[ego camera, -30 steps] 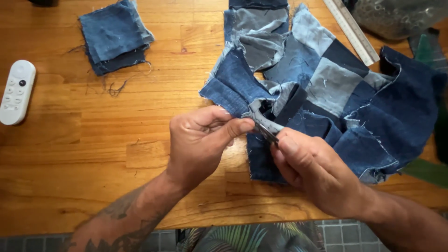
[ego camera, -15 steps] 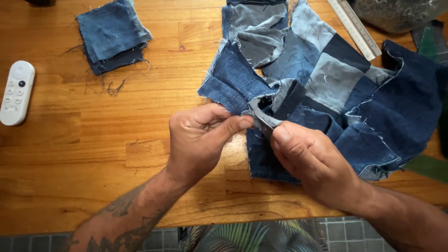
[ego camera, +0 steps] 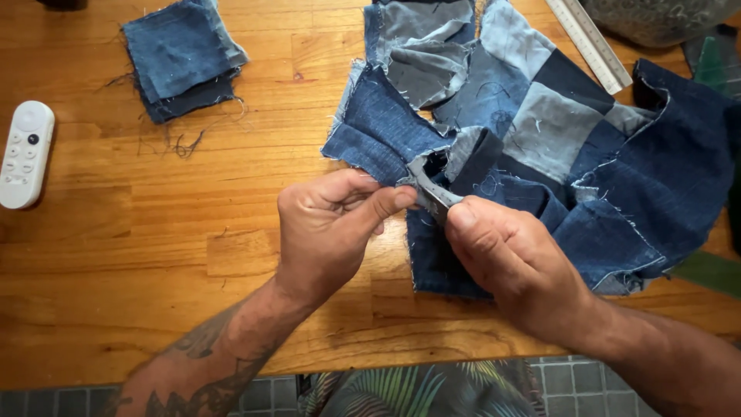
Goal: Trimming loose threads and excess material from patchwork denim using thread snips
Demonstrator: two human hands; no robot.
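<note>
Head view: left hand (ego camera: 332, 232) and right hand (ego camera: 513, 266) both pinch a grey seam strip (ego camera: 428, 184) of denim patchwork (ego camera: 540, 147) on wooden table (ego camera: 154, 255).

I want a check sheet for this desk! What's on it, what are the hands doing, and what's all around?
Surface: wooden table, bare in front of the left arm.
Job's things: denim patchwork of blue and grey squares, spread at right; a grey seam strip pinched between both hands.
Clutter: stack of denim squares with loose threads, white remote, ruler, clear container at top right.
Grips: left hand and right hand both closed on the strip.
Cables: nothing seen.
Surroundings: tiled floor below the table edge; leaf-print fabric.
</note>
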